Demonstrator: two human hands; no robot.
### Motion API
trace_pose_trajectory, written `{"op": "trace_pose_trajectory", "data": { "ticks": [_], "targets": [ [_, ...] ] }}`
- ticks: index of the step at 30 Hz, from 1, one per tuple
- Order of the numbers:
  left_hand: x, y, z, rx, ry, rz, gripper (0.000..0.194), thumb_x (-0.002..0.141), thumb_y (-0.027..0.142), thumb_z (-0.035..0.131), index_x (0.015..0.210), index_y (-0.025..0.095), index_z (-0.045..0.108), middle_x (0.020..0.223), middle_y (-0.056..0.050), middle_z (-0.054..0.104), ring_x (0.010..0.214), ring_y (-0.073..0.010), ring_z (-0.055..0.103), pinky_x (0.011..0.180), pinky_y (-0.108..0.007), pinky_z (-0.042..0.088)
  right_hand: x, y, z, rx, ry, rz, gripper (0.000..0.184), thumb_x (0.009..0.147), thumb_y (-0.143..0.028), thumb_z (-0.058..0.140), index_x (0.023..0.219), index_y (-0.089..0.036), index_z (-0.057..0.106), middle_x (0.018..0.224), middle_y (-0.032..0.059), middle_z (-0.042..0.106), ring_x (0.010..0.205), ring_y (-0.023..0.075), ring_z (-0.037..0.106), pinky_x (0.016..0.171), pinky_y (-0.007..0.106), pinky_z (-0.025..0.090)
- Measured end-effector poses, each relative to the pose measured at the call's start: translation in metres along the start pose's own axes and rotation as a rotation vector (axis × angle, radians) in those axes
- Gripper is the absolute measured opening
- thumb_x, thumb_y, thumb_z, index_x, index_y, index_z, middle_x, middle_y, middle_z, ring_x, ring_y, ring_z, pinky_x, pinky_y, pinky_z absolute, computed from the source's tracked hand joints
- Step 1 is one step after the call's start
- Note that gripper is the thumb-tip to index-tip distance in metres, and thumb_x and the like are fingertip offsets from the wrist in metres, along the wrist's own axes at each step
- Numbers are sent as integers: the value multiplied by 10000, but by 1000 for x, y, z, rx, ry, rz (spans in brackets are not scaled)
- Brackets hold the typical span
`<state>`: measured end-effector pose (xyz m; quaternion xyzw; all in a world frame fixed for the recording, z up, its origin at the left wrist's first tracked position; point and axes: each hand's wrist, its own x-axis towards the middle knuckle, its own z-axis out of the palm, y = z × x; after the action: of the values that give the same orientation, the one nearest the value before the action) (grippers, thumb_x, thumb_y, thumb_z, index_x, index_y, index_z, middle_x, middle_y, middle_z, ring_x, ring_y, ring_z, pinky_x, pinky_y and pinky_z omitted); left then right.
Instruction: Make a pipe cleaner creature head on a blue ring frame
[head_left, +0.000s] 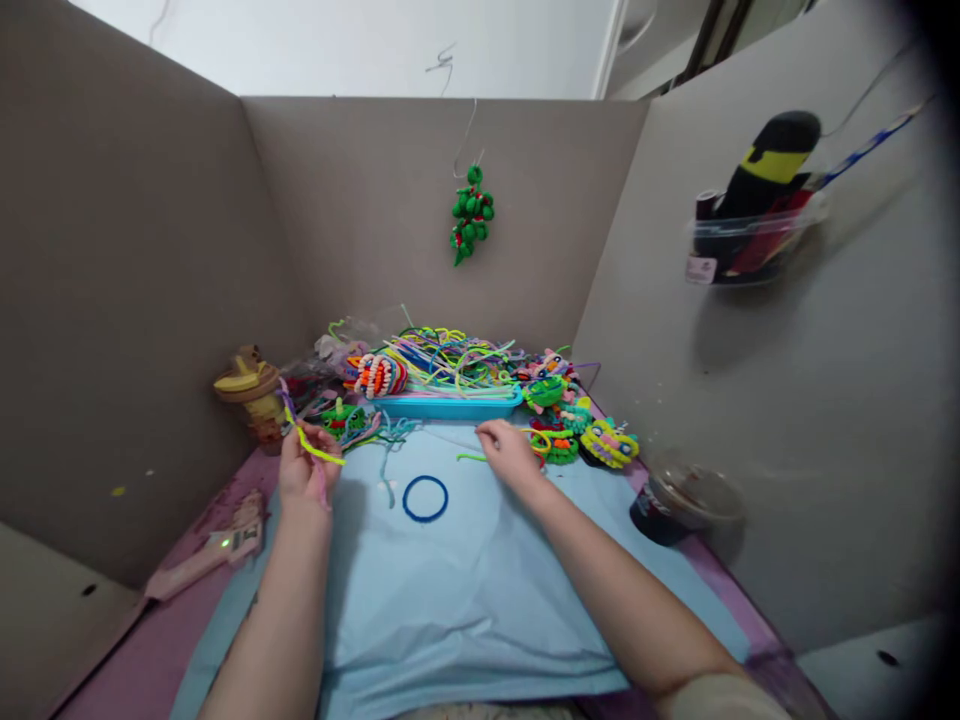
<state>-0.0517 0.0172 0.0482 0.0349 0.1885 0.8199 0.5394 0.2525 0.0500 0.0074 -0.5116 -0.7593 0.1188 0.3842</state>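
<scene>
A bundle of chenille stems in yellow, purple and pink sits in the left hand, in front of the blue tray and off to its left. The right hand is just in front of the tray's right end, well apart from that bundle. A light green stem lies near its fingertips.

The left hand is raised with its palm partly turned up, fingers curled around the bundle. The right hand is palm down, thumb and fingertips drawn together; whether they pinch anything cannot be told. Both forearms reach forward toward the tray.

In front of the tray, a dark blue ring lies flat on a pale blue sheet. Loose stems are heaped in the tray, with a striped chenille ball at its left end and a yellow-green chenille figure right of it. Farther left are a yellow-lidded cup and a pink glue gun, its green light lit. Gray panels enclose the tray; a green chenille ornament hangs above it.
</scene>
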Motion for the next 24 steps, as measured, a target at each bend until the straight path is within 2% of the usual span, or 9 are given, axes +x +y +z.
{"op": "trace_pose_trajectory", "data": {
  "ticks": [2, 4, 6, 8, 12, 17, 21, 24],
  "targets": [
    [-1, -1, 1, -51, -5, -20, 100, 792, 125, 537, 714, 176, 574, 548, 79, 624, 479, -39, 583, 509, -142, 504, 8, -21, 23, 11, -146, -60, 221, 820, -195, 453, 912, -202, 655, 929, 52, 650, 884, 180, 566, 793, 284, 408],
    [-2, -2, 1, -76, -3, -37, 140, 814, 124, 494, 715, 176, 580, 550, 70, 625, 487, -44, 585, 504, -150, 501, 21, -39, 48, -12, -252, -71, 261, 808, -194, 477, 1022, -198, 626, 1031, 64, 630, 936, 186, 558, 817, 286, 401],
    [-2, -4, 1, -69, 9, -43, 158, 819, 124, 479, 709, 172, 583, 548, 62, 626, 492, -50, 585, 508, -160, 500, 37, -53, 73, -69, -290, -46, 385, 788, -174, 489, 1169, -174, 543, 1161, 99, 574, 1030, 208, 520, 866, 308, 379],
    [-2, -5, 1, -39, 36, -47, 157, 812, 131, 486, 695, 170, 583, 536, 57, 621, 496, -58, 586, 535, -183, 506, 51, -61, 94, -125, -322, -17, 478, 765, -156, 499, 1241, -138, 470, 1199, 141, 542, 1071, 236, 491, 883, 341, 365],
    [-2, -5, 2, -20, 92, -90, 158, 805, 158, 496, 674, 174, 582, 515, 60, 610, 499, -71, 580, 633, -259, 520, 57, -70, 117, -119, -367, -25, 398, 761, -180, 509, 1157, -140, 530, 1087, 131, 608, 1022, 241, 519, 870, 349, 370],
    [-2, -2, 0, -11, 82, -54, 134, 775, 146, 521, 665, 184, 587, 515, 69, 601, 505, -62, 566, 664, -257, 494, 43, -69, 114, -59, -382, -93, 274, 785, -202, 495, 1030, -198, 616, 1044, 70, 642, 982, 212, 557, 849, 299, 398],
    [-5, -3, 1, 2, 53, -77, 104, 768, 151, 537, 684, 176, 594, 529, 60, 604, 516, -68, 566, 688, -276, 493, 52, -57, 90, 70, -167, -112, 283, 798, -161, 451, 1011, -197, 634, 1026, 49, 649, 965, 176, 567, 859, 269, 404],
    [-10, -6, 4, 95, 90, -174, 151, 798, 134, 506, 672, 162, 585, 517, 51, 597, 492, -76, 558, 728, -330, 496, 69, -35, 66, 64, 13, -13, 256, 793, -166, 436, 899, -188, 668, 937, 50, 669, 889, 181, 586, 820, 283, 425]
  ]
}}
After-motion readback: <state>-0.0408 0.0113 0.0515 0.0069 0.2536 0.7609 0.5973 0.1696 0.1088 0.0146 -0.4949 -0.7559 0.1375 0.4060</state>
